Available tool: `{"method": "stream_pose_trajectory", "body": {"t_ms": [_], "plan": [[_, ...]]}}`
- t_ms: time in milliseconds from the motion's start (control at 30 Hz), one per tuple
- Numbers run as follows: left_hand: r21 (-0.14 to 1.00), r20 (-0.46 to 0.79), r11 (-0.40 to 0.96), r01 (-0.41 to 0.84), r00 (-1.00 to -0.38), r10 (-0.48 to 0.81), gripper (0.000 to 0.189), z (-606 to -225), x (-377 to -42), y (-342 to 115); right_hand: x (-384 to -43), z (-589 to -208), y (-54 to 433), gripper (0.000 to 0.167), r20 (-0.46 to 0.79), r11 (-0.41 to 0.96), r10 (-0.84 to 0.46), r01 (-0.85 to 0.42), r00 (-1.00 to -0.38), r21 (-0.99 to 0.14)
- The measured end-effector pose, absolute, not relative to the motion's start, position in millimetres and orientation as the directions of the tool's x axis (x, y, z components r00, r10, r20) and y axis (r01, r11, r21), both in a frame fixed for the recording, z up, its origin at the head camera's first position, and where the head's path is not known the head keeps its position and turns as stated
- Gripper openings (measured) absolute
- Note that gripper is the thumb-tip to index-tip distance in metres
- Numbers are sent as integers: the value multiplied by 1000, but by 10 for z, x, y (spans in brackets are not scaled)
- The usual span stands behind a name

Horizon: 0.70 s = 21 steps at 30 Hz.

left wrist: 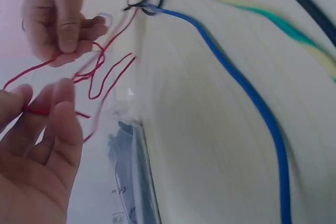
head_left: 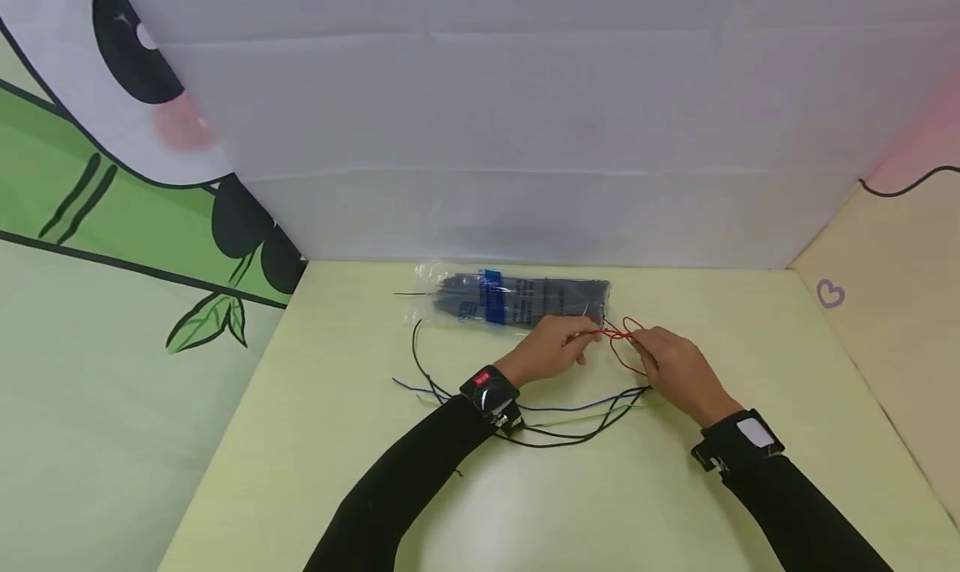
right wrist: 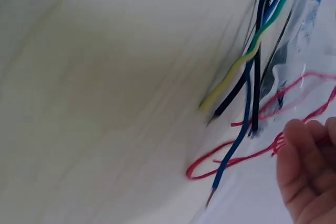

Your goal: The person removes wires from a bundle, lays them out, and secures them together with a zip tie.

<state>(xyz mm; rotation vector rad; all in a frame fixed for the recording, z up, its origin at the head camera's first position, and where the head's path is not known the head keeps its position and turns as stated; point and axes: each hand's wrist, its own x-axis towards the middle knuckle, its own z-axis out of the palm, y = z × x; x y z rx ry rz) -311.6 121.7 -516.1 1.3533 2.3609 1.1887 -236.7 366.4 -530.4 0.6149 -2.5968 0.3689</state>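
Note:
A thin red cord (head_left: 617,333), looped and tangled, stretches between the two hands above the table. My left hand (head_left: 551,347) pinches one part of it between thumb and fingers, a short end poking out in the left wrist view. Opposite, the right hand (head_left: 678,372) pinches another part near the loops. Several loops hang between the fingertips. Below the hands lie a blue wire (left wrist: 247,85) with a bare copper end, black wires (head_left: 543,445) and a yellow-green wire (right wrist: 261,35). The left forearm covers part of these wires in the head view.
Behind the hands lies a clear plastic bag (head_left: 551,301) of dark thin strips with a blue band. It lies close to the white back panel (head_left: 480,213). The pale yellow table (head_left: 300,472) meets printed side panels at left and right.

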Motion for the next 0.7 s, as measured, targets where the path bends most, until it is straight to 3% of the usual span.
{"method": "stream_pose_trajectory", "body": {"t_ms": [100,267,333,567,700], "plan": [[703,177,297,646,-564,807,28,-5155,-3142,1186,-2399,-5316,3751,21,472,860,-426,-507,-772,-52],[364,198,403,840,-492,848,27,-5095,-3226,1059,-2404,-5364,3959,24,437,854,-503,-508,-746,116],[288,223,413,864,-479,849,26,-5039,-3266,1019,-2421,-5348,4004,26,421,863,-497,-483,-759,149],[294,242,449,844,-520,819,25,-4977,-3312,972,-2544,-5193,3954,1,389,932,-355,-356,-850,72],[291,215,472,832,-537,815,26,-5054,-3265,954,-2536,-5205,3903,7,359,947,-315,-316,-879,58]]}}
